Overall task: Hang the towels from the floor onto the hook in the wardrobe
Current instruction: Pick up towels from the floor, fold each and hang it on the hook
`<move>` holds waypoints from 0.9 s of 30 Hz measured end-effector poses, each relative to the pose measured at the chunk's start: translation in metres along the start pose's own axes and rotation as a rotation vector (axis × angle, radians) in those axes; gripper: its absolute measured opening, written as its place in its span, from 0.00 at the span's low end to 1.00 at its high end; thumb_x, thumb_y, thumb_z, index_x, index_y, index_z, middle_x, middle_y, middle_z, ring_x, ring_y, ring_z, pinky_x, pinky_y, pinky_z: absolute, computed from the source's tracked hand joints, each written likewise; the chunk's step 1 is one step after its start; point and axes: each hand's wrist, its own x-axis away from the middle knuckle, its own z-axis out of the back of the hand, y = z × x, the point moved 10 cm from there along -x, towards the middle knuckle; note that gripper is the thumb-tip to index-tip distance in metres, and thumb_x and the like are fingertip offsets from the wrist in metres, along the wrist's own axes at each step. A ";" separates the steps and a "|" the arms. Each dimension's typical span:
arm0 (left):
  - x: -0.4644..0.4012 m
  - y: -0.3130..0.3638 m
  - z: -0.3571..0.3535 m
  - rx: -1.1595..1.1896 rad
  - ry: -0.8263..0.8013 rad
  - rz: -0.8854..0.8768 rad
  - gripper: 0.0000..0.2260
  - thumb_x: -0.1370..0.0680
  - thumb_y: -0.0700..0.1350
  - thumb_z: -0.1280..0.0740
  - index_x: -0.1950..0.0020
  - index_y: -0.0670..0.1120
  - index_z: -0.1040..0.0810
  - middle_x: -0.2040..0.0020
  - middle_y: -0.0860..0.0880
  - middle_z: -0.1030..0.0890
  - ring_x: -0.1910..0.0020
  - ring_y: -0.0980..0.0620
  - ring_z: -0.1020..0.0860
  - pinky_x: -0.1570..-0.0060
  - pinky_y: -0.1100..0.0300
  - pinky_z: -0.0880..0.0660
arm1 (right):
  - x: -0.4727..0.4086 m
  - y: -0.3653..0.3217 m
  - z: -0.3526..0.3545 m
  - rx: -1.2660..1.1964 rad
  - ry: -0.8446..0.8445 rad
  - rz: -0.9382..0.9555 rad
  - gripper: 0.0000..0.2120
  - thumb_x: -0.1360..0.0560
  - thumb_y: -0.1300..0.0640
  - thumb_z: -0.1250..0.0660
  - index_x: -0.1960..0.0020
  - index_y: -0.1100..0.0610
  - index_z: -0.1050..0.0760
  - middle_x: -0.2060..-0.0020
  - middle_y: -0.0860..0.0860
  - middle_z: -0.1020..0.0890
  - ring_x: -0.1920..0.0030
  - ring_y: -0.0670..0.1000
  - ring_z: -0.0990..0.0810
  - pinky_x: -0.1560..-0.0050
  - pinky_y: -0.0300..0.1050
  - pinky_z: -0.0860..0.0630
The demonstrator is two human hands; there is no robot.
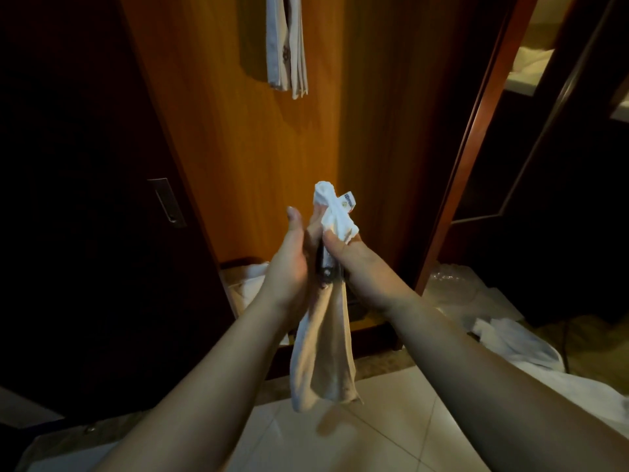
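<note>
Before the wardrobe panel (238, 148), both hands — left hand (289, 264), right hand (360, 267) — clutch a white towel (323, 352); next, lift it toward the hung towels (287, 46).

A white towel (323, 349) is bunched lengthwise between the two hands, its crumpled top end with a small printed label sticking up above the fingers and its long folded body hanging straight down over the tiled floor. Higher up, more white towels (286, 46) already hang in narrow folds against the wooden back of the wardrobe (the hook itself is out of sight). Other white towels (520, 342) lie crumpled on the floor at the right.
</note>
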 end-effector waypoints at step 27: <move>-0.032 0.075 0.029 -0.296 0.037 -0.108 0.41 0.36 0.63 0.22 0.28 0.48 0.29 0.31 0.48 0.22 0.33 0.47 0.23 0.31 0.45 0.29 | -0.040 -0.092 0.056 -0.118 0.076 0.121 0.19 0.23 0.44 0.37 0.47 0.55 0.15 0.44 0.58 0.15 0.40 0.57 0.17 0.33 0.54 0.24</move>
